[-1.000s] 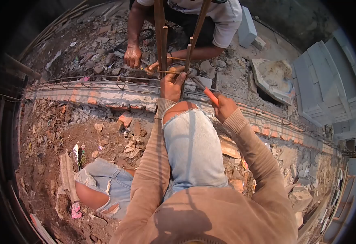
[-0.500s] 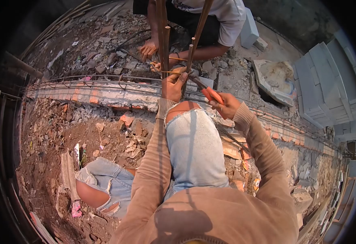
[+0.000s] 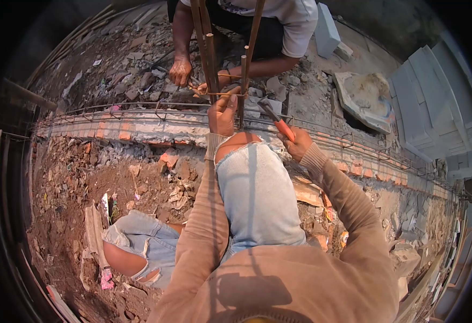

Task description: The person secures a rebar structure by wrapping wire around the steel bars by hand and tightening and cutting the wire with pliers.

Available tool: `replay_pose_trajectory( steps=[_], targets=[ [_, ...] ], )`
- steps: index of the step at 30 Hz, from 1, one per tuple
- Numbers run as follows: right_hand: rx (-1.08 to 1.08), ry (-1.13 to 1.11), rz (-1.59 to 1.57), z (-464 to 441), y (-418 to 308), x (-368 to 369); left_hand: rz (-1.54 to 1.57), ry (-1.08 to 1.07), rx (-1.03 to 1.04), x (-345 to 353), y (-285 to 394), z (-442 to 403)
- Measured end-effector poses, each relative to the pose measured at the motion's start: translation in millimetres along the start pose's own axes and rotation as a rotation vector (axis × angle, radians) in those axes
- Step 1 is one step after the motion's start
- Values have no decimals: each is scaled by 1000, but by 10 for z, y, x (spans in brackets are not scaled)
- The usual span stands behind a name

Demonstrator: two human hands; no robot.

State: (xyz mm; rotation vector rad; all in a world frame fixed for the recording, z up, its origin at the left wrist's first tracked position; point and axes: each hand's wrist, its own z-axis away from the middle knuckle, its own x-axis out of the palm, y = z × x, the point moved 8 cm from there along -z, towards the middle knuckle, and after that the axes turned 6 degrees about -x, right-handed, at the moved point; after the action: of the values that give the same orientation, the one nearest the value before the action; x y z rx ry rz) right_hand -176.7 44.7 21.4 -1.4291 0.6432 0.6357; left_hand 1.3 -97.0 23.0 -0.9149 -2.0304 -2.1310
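Upright steel rebars [image 3: 241,89] rise in front of me, with a thin rust-coloured stirrup [image 3: 222,95] looped around them. My left hand [image 3: 222,116] is closed at the stirrup, thumb and fingers pinching it beside the bars. Orange-handled pliers [image 3: 284,130] are gripped in my right hand [image 3: 299,144]. Their dark metal jaws [image 3: 269,111] point up and left, apart from the rebars on the right side. Whether the jaws hold anything is too small to tell.
Opposite me, a co-worker's hand [image 3: 180,71] holds a thin tool near the rebars. A horizontal rebar cage [image 3: 160,113] runs along a low brick and concrete footing [image 3: 182,132]. Grey blocks [image 3: 429,102] are stacked at right, near a cement-crusted basin [image 3: 364,99]. Rubble covers the ground.
My right hand has drawn the pliers away from the rebars, slightly down and right. My left hand keeps its hold. The co-worker's hand has shifted left, and the rebars appear further left.
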Motion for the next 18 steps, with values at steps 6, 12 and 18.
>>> replay_pose_trajectory(
  steps=[6,12,18],
  targets=[
    [460,7,-807,849,1015,413,-307,32,-24,-88,-43,100],
    [172,-100,514,1473,1520,-45,-458,-54,-71,-68,-120,87],
    [137,-234,632,1423,1970,-259,-492,-57,-83,-205,-387,4]
  ],
)
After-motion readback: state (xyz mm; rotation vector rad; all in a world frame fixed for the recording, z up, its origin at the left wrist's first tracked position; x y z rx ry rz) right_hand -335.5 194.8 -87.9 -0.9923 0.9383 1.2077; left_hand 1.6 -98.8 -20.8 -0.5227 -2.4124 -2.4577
